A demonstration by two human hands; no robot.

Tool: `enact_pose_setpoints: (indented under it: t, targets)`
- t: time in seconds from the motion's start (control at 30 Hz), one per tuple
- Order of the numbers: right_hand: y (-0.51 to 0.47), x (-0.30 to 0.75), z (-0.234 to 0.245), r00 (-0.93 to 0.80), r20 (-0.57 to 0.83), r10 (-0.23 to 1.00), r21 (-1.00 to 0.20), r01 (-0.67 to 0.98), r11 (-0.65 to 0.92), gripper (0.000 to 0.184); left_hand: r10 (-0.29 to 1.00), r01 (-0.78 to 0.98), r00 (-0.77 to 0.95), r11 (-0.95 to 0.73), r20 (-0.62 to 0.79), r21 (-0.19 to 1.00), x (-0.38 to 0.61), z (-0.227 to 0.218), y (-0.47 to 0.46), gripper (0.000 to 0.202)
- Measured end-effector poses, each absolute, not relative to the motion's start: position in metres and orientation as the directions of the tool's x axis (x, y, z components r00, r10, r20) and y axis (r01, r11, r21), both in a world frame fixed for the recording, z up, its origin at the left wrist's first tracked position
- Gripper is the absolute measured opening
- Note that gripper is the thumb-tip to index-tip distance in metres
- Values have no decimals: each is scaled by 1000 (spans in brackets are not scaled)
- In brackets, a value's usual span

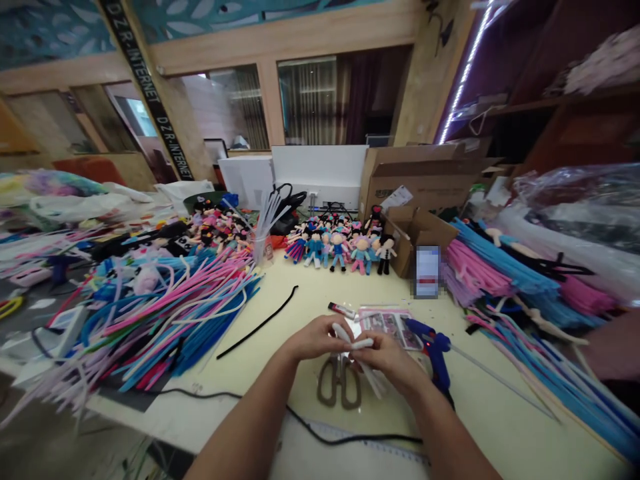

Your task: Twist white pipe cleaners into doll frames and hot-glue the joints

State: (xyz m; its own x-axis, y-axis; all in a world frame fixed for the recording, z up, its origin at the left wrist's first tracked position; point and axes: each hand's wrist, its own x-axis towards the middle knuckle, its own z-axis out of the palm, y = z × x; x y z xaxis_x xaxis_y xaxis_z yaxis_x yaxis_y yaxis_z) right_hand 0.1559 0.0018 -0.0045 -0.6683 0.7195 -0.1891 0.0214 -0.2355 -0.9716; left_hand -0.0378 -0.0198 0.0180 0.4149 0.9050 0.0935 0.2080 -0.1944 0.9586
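Both my hands meet over the pale yellow table, pinching a white pipe cleaner between them. My left hand is closed on its left end and my right hand is closed on the other part, whose white tails hang down below the fingers. Grey-handled scissors lie on the table right under my hands. A blue glue gun rests just right of my right hand. A small clear bag with printed pieces lies behind my hands.
A big heap of pink, blue and white pipe cleaners fills the left; another heap lies right. A row of small dolls stands at the back by cardboard boxes. A black pipe cleaner and a black cable cross the table.
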Motion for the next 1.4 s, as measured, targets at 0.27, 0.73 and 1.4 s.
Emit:
enact_pose_setpoints:
  t: [0.27,0.73,1.4]
  targets:
    - [-3,147,-14,-706,-161,690,-938,-108,-329,30,873,218,482,-193,66,957,-46,22,-21,28]
    - [1,146,-14,-659,-249,709,-877,-157,-454,37,907,147,420,-36,-30,988,-40,20,-20,28]
    - [-4,151,-5,-739,-260,621,-906,-36,-422,33,840,171,537,-21,-75,985,-44,22,-21,34]
